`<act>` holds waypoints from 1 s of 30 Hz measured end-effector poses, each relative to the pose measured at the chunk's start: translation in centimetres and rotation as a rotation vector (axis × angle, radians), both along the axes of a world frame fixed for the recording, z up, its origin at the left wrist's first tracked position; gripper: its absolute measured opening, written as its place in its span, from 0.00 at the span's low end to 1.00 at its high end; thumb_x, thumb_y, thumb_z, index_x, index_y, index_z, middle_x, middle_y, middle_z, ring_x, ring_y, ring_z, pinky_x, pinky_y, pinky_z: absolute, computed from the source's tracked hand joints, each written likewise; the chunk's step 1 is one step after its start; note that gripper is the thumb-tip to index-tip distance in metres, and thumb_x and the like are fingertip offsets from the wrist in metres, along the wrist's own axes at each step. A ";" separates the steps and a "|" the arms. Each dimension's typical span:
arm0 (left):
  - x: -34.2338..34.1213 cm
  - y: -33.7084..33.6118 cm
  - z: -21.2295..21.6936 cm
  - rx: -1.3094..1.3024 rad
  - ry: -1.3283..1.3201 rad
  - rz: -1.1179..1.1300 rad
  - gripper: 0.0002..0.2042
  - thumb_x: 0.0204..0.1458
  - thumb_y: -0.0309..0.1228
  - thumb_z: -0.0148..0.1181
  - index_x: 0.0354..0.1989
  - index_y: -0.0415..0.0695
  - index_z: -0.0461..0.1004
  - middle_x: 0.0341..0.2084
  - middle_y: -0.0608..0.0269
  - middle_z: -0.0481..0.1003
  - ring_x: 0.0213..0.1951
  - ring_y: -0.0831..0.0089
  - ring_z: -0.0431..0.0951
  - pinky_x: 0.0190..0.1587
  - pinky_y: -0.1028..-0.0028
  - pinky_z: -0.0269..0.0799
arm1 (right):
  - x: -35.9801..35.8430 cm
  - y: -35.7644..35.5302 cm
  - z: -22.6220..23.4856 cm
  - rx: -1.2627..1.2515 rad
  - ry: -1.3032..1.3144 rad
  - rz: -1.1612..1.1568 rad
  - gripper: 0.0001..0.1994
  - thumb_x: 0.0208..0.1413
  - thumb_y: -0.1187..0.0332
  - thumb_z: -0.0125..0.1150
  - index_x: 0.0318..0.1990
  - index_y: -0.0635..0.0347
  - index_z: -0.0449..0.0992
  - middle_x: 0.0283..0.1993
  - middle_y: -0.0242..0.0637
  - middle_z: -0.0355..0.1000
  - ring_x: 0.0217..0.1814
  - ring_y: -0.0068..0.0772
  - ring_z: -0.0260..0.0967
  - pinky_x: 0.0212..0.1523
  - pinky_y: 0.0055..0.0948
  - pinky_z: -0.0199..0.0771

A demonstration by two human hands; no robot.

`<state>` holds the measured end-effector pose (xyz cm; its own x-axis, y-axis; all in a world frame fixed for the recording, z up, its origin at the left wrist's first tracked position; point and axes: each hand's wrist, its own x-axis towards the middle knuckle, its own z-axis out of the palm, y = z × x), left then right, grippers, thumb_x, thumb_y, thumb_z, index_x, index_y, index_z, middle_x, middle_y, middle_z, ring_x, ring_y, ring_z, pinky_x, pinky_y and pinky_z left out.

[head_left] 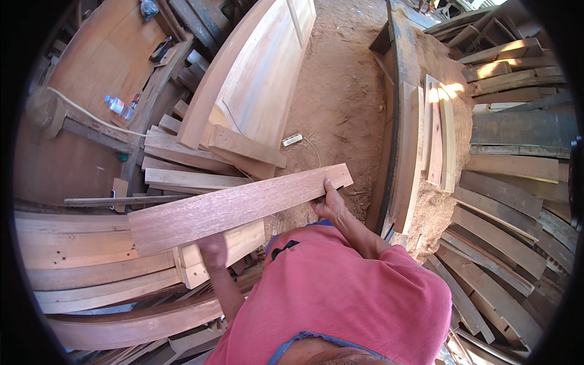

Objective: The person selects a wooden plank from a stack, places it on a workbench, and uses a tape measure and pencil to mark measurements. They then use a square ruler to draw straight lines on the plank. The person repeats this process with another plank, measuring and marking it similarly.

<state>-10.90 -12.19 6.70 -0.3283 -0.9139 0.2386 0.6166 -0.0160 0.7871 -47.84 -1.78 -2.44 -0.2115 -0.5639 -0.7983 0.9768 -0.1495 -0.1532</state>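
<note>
Far left, we have a broad brown wooden panel (103, 55) with a labelled plastic bottle (114, 104) on it, and nearer to us a stack of boards (103, 246) with dark holes in one of them. Above those boards comes the left end of our main piece, a reddish-brown plank (237, 210), raised in front of the body and slanting up to the right. Our left hand (213, 248) is there, blurred at the plank's lower edge, fingers hidden beneath, so we can't tell whether it grips or merely supports! Beyond it we see a long framed wooden panel (261, 85), then a white power strip (292, 140) on the dirt floor (340, 103). And here's our right hand (330, 204), firmly clamped on the plank's right end, thumb on the upper face, just in front of our pink shirt (347, 286). Further right, pale squared timbers (409, 152) lie lengthwise beside sawdust (429, 210), and at far right we've got weathered planks (517, 131) piled in rows.
</note>
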 end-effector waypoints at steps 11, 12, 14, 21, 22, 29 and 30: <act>-18.1 0.9 -1.9 0.493 -0.007 0.279 0.22 0.63 0.40 0.63 0.62 0.46 0.69 0.50 0.61 0.78 0.52 0.63 0.79 0.49 0.57 0.78 | -8.6 1.0 2.6 0.005 0.132 0.466 0.24 0.71 0.46 0.53 0.63 0.53 0.71 0.59 0.42 0.75 0.61 0.40 0.72 0.64 0.45 0.71; -17.9 0.7 -1.7 0.546 0.066 0.275 0.22 0.62 0.38 0.64 0.63 0.47 0.69 0.52 0.62 0.77 0.55 0.64 0.78 0.54 0.58 0.76 | -9.6 1.1 3.6 0.073 0.186 0.624 0.25 0.73 0.47 0.51 0.63 0.57 0.71 0.59 0.44 0.75 0.60 0.40 0.73 0.64 0.42 0.72; -17.4 0.6 -1.7 0.638 0.227 0.270 0.24 0.60 0.35 0.67 0.63 0.48 0.69 0.56 0.63 0.76 0.59 0.66 0.75 0.63 0.60 0.74 | -11.1 1.6 6.2 -0.147 0.365 1.052 0.23 0.72 0.49 0.53 0.59 0.60 0.74 0.52 0.43 0.78 0.53 0.39 0.77 0.57 0.39 0.76; -16.5 3.1 -4.1 0.777 0.232 0.603 0.28 0.61 0.54 0.63 0.64 0.50 0.70 0.57 0.63 0.75 0.59 0.65 0.75 0.61 0.60 0.72 | -12.4 -4.2 13.4 -0.505 1.363 1.367 0.26 0.67 0.51 0.63 0.57 0.70 0.75 0.46 0.47 0.82 0.47 0.41 0.81 0.49 0.38 0.81; -16.6 3.8 -4.6 0.793 0.219 0.611 0.28 0.62 0.53 0.62 0.64 0.50 0.69 0.58 0.63 0.74 0.60 0.64 0.74 0.63 0.59 0.71 | -11.8 -5.2 13.3 -0.445 1.433 1.376 0.27 0.65 0.51 0.64 0.58 0.69 0.75 0.48 0.49 0.82 0.49 0.43 0.81 0.50 0.39 0.80; -19.4 7.0 -6.1 0.560 0.080 0.469 0.30 0.62 0.50 0.64 0.63 0.40 0.68 0.55 0.59 0.75 0.57 0.67 0.76 0.61 0.61 0.73 | -5.8 -9.0 9.2 -0.594 1.870 1.689 0.35 0.56 0.52 0.75 0.63 0.67 0.69 0.54 0.54 0.79 0.59 0.53 0.78 0.57 0.43 0.77; -19.6 7.1 -5.8 0.535 0.072 0.399 0.30 0.63 0.50 0.64 0.63 0.40 0.68 0.55 0.58 0.75 0.57 0.68 0.76 0.61 0.62 0.73 | -5.0 -9.0 8.6 -0.637 1.685 1.736 0.35 0.56 0.53 0.75 0.63 0.69 0.69 0.53 0.54 0.79 0.58 0.50 0.78 0.56 0.42 0.77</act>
<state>-30.50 -5.09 0.87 0.0590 -0.9604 -0.2723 0.7070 -0.1524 0.6906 -52.81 -10.81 6.19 0.4862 -0.8245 -0.2894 -0.5740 -0.0517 -0.8172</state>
